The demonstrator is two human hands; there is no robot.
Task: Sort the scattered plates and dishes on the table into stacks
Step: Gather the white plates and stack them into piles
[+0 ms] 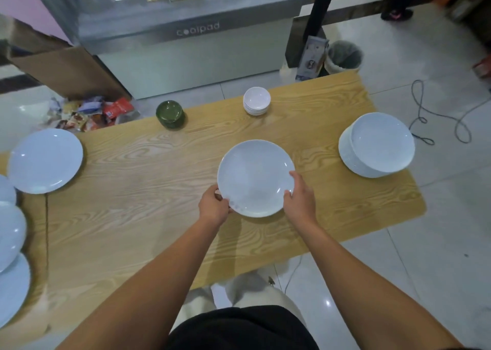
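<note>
Left hand [214, 207] and right hand [300, 199] grip the plate [255, 177] by its near edges, fingers [294, 177] curled round the rim, at mid-worktop [148, 169]. The matching stack [377, 145] sits beyond, off to the right, nearer the right hand.

The light is soft, dim and bluish, coming from above. Small glare spots sit on the middle plate [255, 174] and the floor [328, 302]. Faint shadows lie on the desk [146, 190]. The wide lens bends the edges; the background is slightly blurred.
</note>
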